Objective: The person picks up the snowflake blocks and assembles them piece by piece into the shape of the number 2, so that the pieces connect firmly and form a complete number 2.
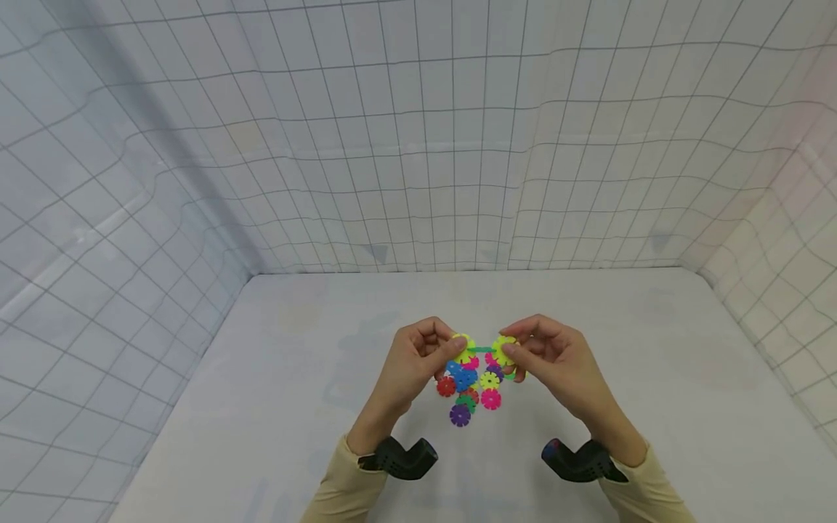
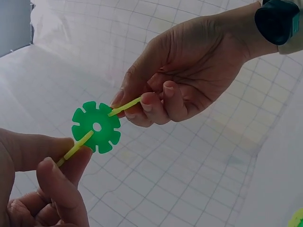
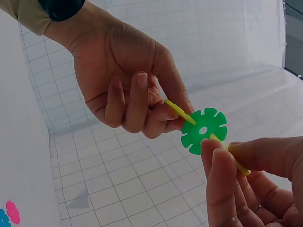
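Observation:
Between thumb and fingers my left hand (image 1: 416, 357) pinches a yellow notched plastic disc (image 1: 464, 356). My right hand (image 1: 554, 358) pinches a second yellow disc (image 1: 503, 353) in the same way. A green notched disc (image 2: 103, 139) with a round centre hole joins the two, each yellow one meeting its rim at a slot from opposite sides. Seen from the head it is edge-on, and both wrist views show its flat face. The joined discs are held up over a loose group of similar coloured discs, some of them hidden behind the fingers.
Below the hands lie several loose discs on the white table (image 1: 288, 407), among them a blue one (image 1: 465, 378), a red one (image 1: 446, 386), a pink one (image 1: 491, 399) and a purple one (image 1: 461, 415). White grid-lined sheets (image 1: 418, 145) stand behind and at both sides.

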Demonstrator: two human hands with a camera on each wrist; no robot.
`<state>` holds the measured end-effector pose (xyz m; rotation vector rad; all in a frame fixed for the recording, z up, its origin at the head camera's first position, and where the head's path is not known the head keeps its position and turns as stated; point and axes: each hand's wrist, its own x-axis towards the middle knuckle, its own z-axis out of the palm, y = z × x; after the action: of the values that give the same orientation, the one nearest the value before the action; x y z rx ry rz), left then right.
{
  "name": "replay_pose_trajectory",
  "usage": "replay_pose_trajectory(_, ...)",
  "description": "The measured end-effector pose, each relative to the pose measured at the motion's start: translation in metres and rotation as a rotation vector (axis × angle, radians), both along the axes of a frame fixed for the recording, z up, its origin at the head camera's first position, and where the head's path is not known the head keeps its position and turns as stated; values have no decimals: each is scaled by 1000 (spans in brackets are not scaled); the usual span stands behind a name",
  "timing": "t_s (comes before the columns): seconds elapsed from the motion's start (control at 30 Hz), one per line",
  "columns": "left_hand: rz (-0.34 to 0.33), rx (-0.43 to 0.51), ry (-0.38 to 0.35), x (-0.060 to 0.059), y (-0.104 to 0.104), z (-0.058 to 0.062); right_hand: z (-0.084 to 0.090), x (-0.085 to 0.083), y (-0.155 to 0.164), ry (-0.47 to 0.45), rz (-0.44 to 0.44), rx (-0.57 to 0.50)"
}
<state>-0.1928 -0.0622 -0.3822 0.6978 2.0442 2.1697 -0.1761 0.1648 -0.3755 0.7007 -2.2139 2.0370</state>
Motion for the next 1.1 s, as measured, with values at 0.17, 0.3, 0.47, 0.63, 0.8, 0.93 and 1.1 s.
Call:
replay_pose_trajectory(0.17, 25, -69, 87, 2, -1, 2, 0, 2, -2, 56, -59, -9)
replay_pose_trajectory(0.3, 22, -98, 121, 4, -1, 3, -1, 5, -6, 141, -92, -67)
replay_pose_trajectory(0.47, 21, -64, 105, 6, 1, 4, -3, 6, -11, 180, -90, -134)
replay_pose_trajectory(0.63, 31, -39, 102, 8, 4, 3, -7, 6, -13, 172, -113, -153)
replay_pose_trajectory(0.8, 45, -50, 109, 7, 4, 0, -10, 5, -13, 174, -108, -165)
replay_pose_trajectory(0.93, 38, -57, 103, 5, 3, -1, -11, 4, -13, 166, -86, -167)
replay_pose_trajectory(1.1, 14, -55, 175, 5, 4, 0, -12, 3, -11, 172, -80, -150)
